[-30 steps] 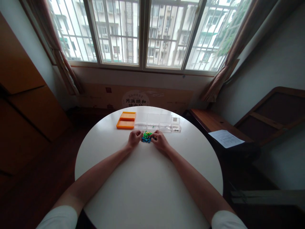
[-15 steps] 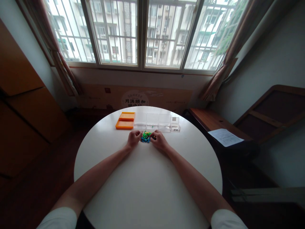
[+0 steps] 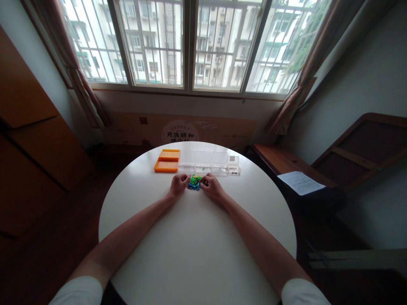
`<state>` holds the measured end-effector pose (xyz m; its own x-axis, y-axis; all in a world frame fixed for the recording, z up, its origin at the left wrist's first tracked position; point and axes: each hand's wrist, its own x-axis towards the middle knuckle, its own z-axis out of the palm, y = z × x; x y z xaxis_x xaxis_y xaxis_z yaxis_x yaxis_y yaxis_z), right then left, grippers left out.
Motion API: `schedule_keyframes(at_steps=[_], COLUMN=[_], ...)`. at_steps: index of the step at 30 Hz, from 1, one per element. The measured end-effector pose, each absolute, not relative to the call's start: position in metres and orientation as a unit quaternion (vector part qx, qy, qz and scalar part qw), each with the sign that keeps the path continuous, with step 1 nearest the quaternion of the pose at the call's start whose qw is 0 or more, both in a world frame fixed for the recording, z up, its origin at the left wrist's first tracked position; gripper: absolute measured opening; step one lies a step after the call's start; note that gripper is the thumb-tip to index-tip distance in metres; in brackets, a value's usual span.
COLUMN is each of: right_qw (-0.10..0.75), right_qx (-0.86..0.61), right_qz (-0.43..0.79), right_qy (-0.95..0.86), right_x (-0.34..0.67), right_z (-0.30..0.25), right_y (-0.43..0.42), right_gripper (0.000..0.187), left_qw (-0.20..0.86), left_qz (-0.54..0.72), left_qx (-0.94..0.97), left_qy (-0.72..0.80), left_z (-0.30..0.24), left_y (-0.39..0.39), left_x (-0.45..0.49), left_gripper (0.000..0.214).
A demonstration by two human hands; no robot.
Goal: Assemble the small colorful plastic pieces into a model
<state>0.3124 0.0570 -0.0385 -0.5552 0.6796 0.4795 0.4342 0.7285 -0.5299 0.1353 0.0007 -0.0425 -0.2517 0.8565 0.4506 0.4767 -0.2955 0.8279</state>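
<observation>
A small pile of green, yellow, blue and dark pieces (image 3: 195,182) lies on the white round table (image 3: 197,237); their kind is too small to make out. At the pile's left edge is my left hand (image 3: 179,183), its fingers curled and pinched together. My right hand (image 3: 212,185) is closed at the right side, fingertips touching the pieces and covering some of them. Whatever either hand pinches is hidden. Behind the pile stand clear plastic boxes (image 3: 203,163) with raised lids; a tiny green piece (image 3: 203,169) lies in the middle one.
An open orange case (image 3: 167,161) sits left of the clear boxes. A smaller clear box (image 3: 234,170) at the right end holds tiny dark bits. Right of the table, a paper sheet (image 3: 300,183) lies on a wooden bench (image 3: 270,154). The window is beyond the table.
</observation>
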Motion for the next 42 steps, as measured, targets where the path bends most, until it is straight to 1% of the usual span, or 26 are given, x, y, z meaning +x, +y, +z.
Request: schedule_keyframes(at_steps=[13, 27, 37, 39, 42], right_qw=[0.365, 0.370, 0.360, 0.371, 0.418], right_qx=[-0.297, -0.293, -0.296, -0.294, -0.311], right_qz=[0.209, 0.205, 0.204, 0.210, 0.234], right_qy=[-0.857, -0.858, -0.861, -0.856, -0.821], right_x=[0.3116, 0.3108, 0.3110, 0.3113, 0.3088], right_z=[-0.0375, -0.0394, -0.0414, -0.0416, -0.0393], right_y=[0.0563, 0.0570, 0.0584, 0.0593, 0.0624], right_gripper=[0.010, 0.012, 0.009, 0.008, 0.010], left_qw=[0.172, 0.167, 0.172, 0.178, 0.197], left_qz=[0.556, 0.558, 0.556, 0.556, 0.558], left_qx=[0.585, 0.580, 0.579, 0.580, 0.587], left_qy=[0.565, 0.569, 0.571, 0.569, 0.553], left_z=[-0.0415, -0.0409, -0.0413, -0.0410, -0.0397], left_y=[0.0007, -0.0003, 0.0001, 0.0000, -0.0005], left_x=[0.1358, 0.1364, 0.1364, 0.1367, 0.1378], left_gripper=[0.037, 0.036, 0.035, 0.035, 0.033])
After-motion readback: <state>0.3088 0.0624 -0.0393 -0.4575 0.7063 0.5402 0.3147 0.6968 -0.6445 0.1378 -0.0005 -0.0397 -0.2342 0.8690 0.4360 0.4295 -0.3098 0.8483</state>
